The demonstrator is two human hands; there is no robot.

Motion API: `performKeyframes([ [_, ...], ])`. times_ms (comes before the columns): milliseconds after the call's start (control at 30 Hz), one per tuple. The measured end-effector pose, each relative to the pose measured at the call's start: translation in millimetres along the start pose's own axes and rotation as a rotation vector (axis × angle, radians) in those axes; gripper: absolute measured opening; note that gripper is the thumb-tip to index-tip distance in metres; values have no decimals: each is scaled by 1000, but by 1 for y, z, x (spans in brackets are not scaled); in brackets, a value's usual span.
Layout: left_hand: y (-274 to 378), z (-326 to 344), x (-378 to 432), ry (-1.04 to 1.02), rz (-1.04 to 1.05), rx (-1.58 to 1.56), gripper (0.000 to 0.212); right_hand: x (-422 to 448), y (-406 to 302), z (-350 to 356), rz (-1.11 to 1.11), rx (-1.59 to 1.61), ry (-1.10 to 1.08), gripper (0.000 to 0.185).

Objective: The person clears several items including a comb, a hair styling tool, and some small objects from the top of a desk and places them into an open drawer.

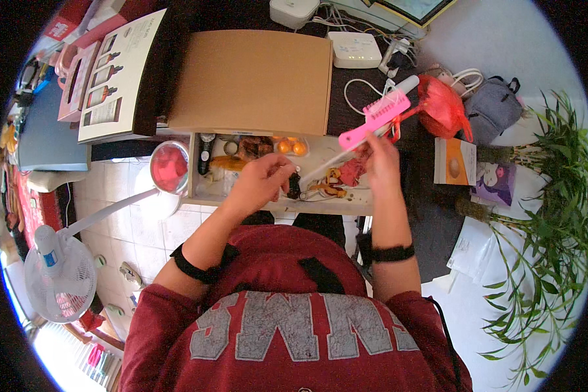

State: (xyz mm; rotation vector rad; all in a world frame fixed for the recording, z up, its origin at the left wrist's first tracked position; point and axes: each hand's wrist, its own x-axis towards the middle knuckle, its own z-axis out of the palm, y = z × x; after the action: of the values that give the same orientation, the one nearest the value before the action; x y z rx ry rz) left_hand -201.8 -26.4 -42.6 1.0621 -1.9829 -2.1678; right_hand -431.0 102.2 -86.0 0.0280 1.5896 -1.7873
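Note:
My left hand [266, 180] hovers above the pulled-out drawer [279, 202], fingers curled, beside a dark beaded item [294, 185]; whether it grips that item is unclear. Over the drawer's right side, my right hand [384, 159] pinches a thin white strip [330, 163], blurred, which slants down toward my left hand. Just beyond those fingers is a pink comb [379, 117], its handle reaching over the drawer. Inside the drawer lie a black wristwatch [205, 154], orange round items [292, 147] in a clear pack, a red cloth-like item [353, 171] and yellowish hair ties [329, 188].
A large cardboard box [255, 81] covers the desk behind the drawer. White network boxes [355, 50] with cables stand beyond it. Rightward are a red plastic bag [441, 108], a grey mini backpack [492, 105] and leafy plants [553, 181]. A white fan [59, 274] stands left.

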Motion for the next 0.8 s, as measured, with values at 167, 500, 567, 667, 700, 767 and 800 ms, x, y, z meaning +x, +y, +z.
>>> performKeyframes([
  [167,-16,-16,-21,76,-121,78,23,78,-22,-3,-62,-70,166,13],
  [500,-37,-25,-40,181,-231,37,21,171,-18,-11,-30,-95,301,13],
  [567,-35,-23,-41,191,-248,37,21,177,-8,-9,-33,-78,256,15],
  [667,-37,-21,-40,196,-259,63,21,170,-4,-7,-23,-140,186,19],
  [700,-39,-22,-38,195,-261,72,22,167,-3,-6,-30,-157,167,20],
  [767,-41,-22,-34,184,-265,71,22,160,1,-15,-69,-221,176,25],
  [800,-42,-22,-31,177,-266,64,22,154,2,-23,-65,-188,153,24],
])
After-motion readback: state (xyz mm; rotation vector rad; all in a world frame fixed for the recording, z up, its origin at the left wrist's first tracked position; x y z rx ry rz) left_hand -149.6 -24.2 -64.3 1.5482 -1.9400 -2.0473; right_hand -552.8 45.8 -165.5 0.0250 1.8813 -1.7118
